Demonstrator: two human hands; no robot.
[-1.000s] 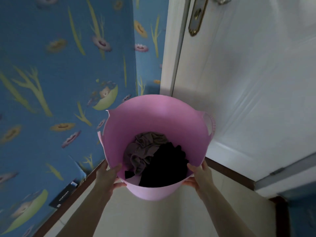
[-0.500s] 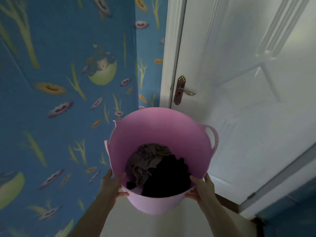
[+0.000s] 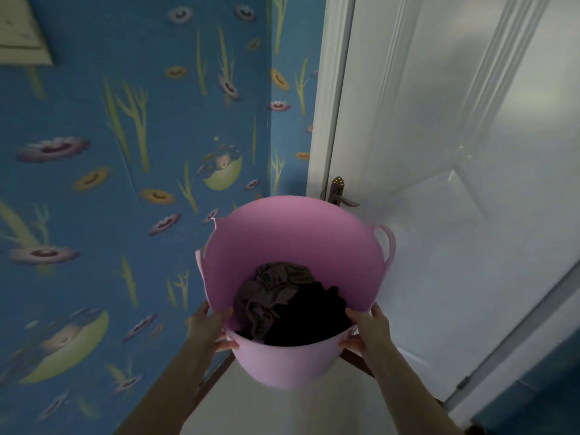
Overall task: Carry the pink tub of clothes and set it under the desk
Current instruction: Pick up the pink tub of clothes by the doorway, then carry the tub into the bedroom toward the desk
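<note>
I hold the pink tub [image 3: 292, 243] up in the air in front of me, tilted so its inside faces me. Grey-brown and black clothes [image 3: 292, 306] lie bunched at its bottom. My left hand [image 3: 208, 329] grips the near rim on the left, thumb inside, fingers under. My right hand [image 3: 365, 331] grips the near rim on the right the same way. Two loop handles stick out at the tub's sides. No desk is in view.
A blue flowered wall [image 3: 125, 183] fills the left and runs to a corner just beyond the tub. A white panelled door [image 3: 439, 152] with a brass lever handle [image 3: 340, 196] stands on the right. Pale floor [image 3: 266, 412] and a dark skirting board show below.
The view has tilted upward: the door handle and wallpaper slid down the frame and the floor has shrunk. The tub stays held in both hands, now slightly lower in view.
</note>
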